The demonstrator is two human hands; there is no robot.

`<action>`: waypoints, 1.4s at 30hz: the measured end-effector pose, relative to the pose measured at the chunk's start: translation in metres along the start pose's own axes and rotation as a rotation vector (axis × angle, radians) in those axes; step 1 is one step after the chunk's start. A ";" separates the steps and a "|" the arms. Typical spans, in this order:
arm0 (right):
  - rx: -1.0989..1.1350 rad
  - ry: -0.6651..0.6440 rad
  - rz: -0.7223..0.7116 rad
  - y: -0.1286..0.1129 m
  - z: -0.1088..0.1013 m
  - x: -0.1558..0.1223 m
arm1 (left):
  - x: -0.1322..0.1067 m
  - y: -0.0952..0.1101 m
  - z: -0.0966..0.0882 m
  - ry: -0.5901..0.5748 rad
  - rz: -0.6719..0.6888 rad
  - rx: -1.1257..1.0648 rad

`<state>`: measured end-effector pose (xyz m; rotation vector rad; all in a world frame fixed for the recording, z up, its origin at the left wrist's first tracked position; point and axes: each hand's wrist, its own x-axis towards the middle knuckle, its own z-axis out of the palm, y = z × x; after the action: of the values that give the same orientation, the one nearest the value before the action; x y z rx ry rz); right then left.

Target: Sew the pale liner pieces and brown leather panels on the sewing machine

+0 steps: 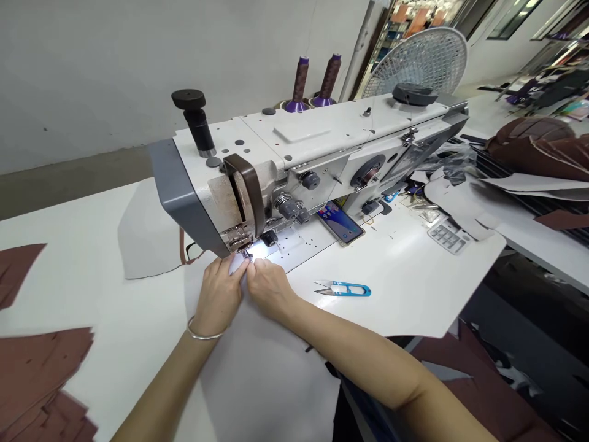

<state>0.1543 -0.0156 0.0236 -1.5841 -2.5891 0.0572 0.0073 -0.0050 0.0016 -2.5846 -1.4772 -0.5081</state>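
A white industrial sewing machine (322,147) stands on the white table (405,288), its lamp lighting the needle area (248,248). My left hand (218,294), a bangle on its wrist, and my right hand (269,285) meet just under the presser foot. Both have their fingers pinched together on the edge of a pale grey sheet of material (257,368) that runs from the needle back toward me. A brown strap (248,190) hangs over the machine's head.
Blue thread snips (343,287) lie right of my hands. A phone (340,222) rests under the machine arm. Brown cut pieces (37,374) are stacked at the left, more brown material (538,147) at the far right. Two purple thread cones (315,83) and a fan (416,61) stand behind.
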 end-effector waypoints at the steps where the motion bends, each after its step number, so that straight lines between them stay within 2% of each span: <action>1: 0.005 0.000 0.002 0.000 0.000 0.000 | 0.000 0.000 0.000 0.001 0.001 0.002; 14: 0.058 -0.047 0.054 0.003 0.002 0.004 | 0.001 0.004 -0.003 0.006 -0.010 0.007; 24: 0.041 -0.023 0.016 0.002 0.004 0.001 | -0.003 0.012 -0.010 0.115 0.063 0.116; 35: 0.041 0.003 0.014 0.002 0.005 0.002 | -0.004 0.018 -0.011 0.076 0.084 0.171; 42: 0.031 0.001 0.005 0.001 0.004 0.000 | -0.002 0.009 -0.006 0.079 0.065 0.165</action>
<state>0.1548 -0.0155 0.0198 -1.5806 -2.5708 0.0962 0.0128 -0.0128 0.0070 -2.4472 -1.3456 -0.4551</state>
